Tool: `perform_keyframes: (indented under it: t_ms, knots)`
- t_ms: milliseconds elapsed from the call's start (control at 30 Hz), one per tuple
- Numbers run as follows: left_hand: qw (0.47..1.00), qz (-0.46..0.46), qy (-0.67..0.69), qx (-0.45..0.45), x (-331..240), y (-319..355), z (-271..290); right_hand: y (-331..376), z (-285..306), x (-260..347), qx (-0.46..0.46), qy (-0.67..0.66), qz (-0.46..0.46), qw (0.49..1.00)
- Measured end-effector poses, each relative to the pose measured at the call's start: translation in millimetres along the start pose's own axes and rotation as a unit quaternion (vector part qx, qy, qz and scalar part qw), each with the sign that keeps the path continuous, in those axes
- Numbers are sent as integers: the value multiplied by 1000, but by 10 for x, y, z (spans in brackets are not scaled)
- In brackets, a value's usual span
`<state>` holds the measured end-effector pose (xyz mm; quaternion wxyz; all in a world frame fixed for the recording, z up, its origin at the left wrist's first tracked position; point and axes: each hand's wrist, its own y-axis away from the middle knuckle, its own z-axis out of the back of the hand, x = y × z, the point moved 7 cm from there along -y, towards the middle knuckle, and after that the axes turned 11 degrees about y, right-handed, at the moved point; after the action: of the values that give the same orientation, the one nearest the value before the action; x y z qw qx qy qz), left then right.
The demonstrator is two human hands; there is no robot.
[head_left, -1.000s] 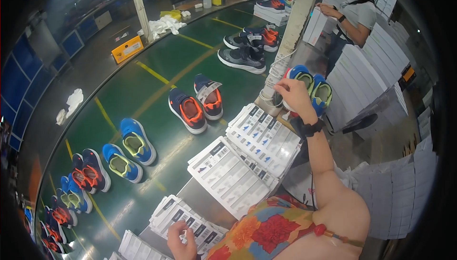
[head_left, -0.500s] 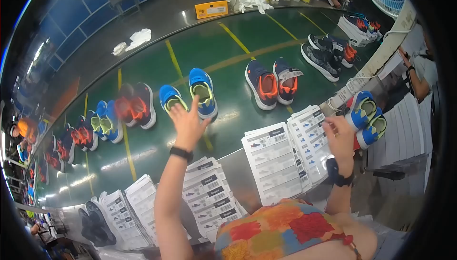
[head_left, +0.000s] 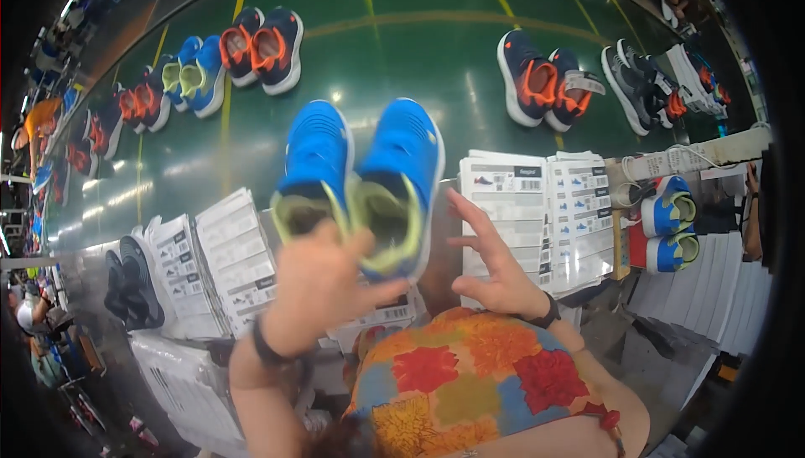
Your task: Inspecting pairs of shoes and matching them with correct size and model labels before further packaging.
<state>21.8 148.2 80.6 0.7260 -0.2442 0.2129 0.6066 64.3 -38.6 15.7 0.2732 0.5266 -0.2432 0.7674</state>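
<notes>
A pair of bright blue sneakers with lime-green linings, the left sneaker (head_left: 317, 152) and the right sneaker (head_left: 408, 144), is lifted close in front of me, toes pointing away. At their heels my left hand (head_left: 323, 286) is closed, somewhat blurred, with its thumb and fingers at the collars. My right hand (head_left: 501, 274) is just right of the pair, holding nothing, with its fingers spread toward the right sneaker. Beside that hand lie a stack of printed label sheets (head_left: 503, 240) and another label stack (head_left: 580, 223).
A green belt (head_left: 402, 47) with yellow lines runs across, carrying navy-and-orange sneakers (head_left: 528, 81), black sneakers (head_left: 633, 89) and more pairs at left. Further label sheets (head_left: 235, 248) and black shoes (head_left: 138, 278) lie along the near left ledge. Blue sneakers (head_left: 671, 223) sit at right.
My left hand has taken hold of the blue sneakers and brought them off the belt toward me. My right hand has moved left from the label stacks and opened. The view has tilted downward.
</notes>
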Motion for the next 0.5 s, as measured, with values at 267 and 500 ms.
perform_keyframes:
  t_ms: [267,500]
  knots:
    - [977,44,179,-103,87,812,-538,-21,-249,-26,-10,315,61,947]
    - [972,2,-60,-226,418,674,-148,-297,-269,140,-45,476,222,850]
